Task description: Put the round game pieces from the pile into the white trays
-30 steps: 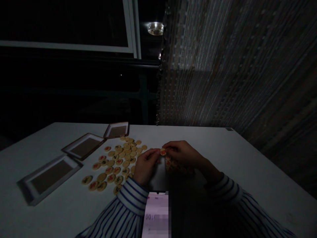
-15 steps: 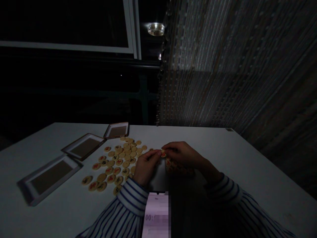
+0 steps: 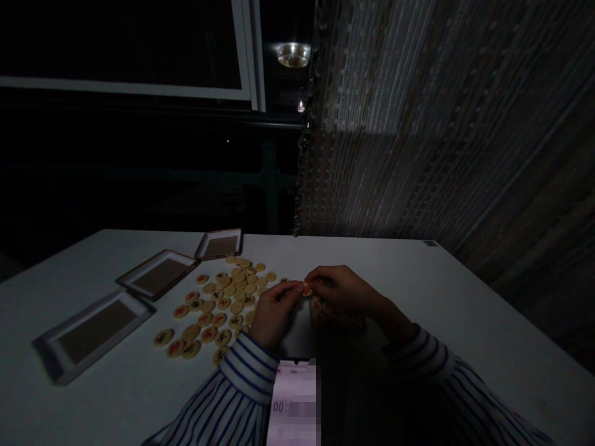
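Observation:
Between the fingertips of both hands is a round Chinese chess piece [image 3: 307, 289] with a red character facing me. My left hand [image 3: 275, 310] pinches it from the left, and my right hand [image 3: 341, 288] grips it from the right. Under my right hand sits a small box [image 3: 339, 321] with chess pieces in it; the hand and shadow hide part of it. Left of my left hand lies a loose spread of wooden chess pieces [image 3: 236, 308], some showing red or black characters, others blank side up.
Three shallow box lids or trays stand along the left: a near one [image 3: 97, 331], a middle one [image 3: 158, 274] and a far one [image 3: 219, 243]. A lit phone [image 3: 294, 402] is at the front edge of the white table [image 3: 465, 322]. Behind hangs a string curtain [image 3: 372, 124].
Hardly anything differs. The chess piece and the fingers around it have shifted very slightly; both hands keep their place.

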`<state>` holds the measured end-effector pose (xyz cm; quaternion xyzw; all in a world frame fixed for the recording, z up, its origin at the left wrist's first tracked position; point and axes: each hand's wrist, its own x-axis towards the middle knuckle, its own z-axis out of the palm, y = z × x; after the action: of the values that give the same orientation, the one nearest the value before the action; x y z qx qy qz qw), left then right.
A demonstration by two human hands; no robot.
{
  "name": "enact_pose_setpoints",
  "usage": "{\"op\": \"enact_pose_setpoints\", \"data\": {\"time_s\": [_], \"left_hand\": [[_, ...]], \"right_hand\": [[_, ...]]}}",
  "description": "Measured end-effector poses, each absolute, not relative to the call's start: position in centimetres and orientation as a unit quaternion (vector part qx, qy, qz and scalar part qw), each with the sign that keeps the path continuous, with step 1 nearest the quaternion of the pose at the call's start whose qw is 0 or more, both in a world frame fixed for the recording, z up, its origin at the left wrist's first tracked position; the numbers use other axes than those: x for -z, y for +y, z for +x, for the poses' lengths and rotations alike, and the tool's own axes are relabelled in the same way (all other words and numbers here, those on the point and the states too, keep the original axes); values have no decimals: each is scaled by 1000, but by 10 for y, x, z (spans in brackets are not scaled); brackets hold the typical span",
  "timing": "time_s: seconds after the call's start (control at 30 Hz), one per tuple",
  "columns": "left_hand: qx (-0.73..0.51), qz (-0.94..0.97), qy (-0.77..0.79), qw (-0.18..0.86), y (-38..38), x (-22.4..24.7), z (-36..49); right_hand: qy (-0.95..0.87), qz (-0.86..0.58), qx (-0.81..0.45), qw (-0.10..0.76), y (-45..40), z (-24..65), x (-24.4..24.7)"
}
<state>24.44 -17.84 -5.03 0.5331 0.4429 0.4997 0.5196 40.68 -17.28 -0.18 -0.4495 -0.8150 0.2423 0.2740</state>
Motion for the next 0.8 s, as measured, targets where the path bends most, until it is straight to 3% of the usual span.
{"op": "enact_pose_setpoints", "data": {"time_s": [0.8], "left_hand": [[-497, 470, 457, 569, -179, 50, 244]], "right_hand": [[-801, -471, -231, 289, -171, 407, 6]]}}
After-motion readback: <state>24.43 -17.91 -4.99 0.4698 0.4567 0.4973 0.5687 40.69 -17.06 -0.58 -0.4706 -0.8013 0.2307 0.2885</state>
